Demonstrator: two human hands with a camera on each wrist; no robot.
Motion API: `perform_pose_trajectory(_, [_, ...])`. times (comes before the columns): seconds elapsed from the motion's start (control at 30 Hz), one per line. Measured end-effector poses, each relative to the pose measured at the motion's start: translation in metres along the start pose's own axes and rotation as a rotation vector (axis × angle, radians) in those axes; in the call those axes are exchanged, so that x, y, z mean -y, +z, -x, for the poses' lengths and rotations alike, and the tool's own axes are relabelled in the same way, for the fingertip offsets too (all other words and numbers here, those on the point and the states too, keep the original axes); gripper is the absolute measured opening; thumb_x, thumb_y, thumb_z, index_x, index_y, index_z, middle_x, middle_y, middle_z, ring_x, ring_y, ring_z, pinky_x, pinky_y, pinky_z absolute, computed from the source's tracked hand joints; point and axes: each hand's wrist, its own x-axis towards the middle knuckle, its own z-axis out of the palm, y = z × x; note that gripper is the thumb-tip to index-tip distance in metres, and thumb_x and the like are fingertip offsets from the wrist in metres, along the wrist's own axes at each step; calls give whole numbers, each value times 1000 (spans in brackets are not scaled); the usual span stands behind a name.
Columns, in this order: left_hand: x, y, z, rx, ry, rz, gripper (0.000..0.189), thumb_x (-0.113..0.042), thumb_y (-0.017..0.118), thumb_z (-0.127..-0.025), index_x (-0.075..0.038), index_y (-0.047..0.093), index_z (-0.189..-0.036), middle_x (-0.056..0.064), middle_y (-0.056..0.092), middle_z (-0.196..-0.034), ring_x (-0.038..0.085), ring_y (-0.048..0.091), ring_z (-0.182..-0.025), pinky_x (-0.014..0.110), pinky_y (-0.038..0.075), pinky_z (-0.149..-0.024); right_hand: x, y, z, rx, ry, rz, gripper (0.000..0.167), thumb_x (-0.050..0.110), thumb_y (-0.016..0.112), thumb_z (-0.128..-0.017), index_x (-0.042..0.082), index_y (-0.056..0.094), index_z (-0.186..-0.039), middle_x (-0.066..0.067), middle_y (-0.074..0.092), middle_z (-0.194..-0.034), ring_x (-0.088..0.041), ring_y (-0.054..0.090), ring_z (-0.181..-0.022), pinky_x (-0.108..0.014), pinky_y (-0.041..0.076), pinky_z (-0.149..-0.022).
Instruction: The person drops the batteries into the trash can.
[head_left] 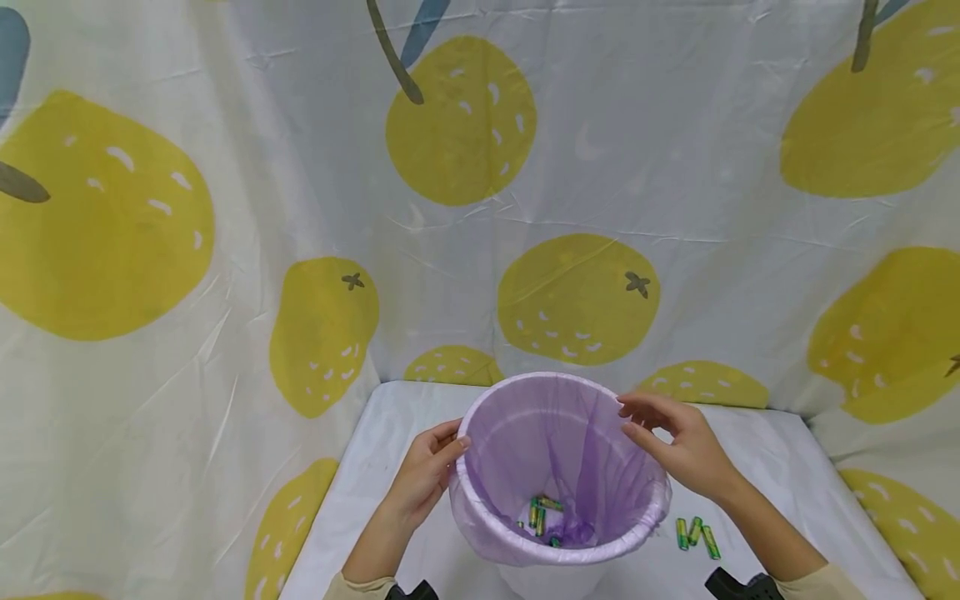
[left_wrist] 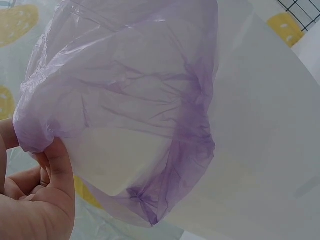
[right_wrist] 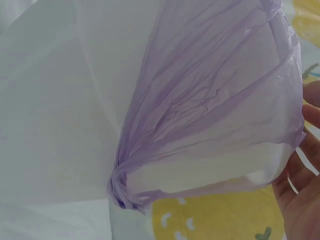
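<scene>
A white trash can (head_left: 551,579) stands tilted on the table, its mouth facing me. A thin purple trash bag (head_left: 517,425) lines it and folds over the rim, hanging loose outside with a gathered knot (right_wrist: 120,192) in the right wrist view. My left hand (head_left: 423,471) grips the bag-covered rim at the left, thumb on top and fingers outside. At the upper right rim, my right hand (head_left: 686,442) holds the edge loosely between thumb and fingers. Several green-and-yellow batteries (head_left: 540,521) lie at the bottom of the bag.
Three more green batteries (head_left: 696,532) lie on the white table (head_left: 408,408), right of the trash can near my right forearm. A white cloth with yellow fruit prints (head_left: 577,300) hangs behind and on both sides. Part of a dark wire grid (left_wrist: 302,12) shows in the left wrist view.
</scene>
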Motion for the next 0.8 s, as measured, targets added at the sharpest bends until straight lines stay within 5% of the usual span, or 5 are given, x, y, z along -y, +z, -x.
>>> perform_pose_trajectory(0.8, [0, -1, -1, 6, -5, -4, 47, 0, 59, -102, 21, 43, -141, 17, 62, -117, 25, 63, -107, 35, 56, -94, -11, -18, 34, -126, 111, 29, 44, -21, 71, -83, -4, 67, -123, -12, 71, -101, -9, 63, -88, -14, 51, -77])
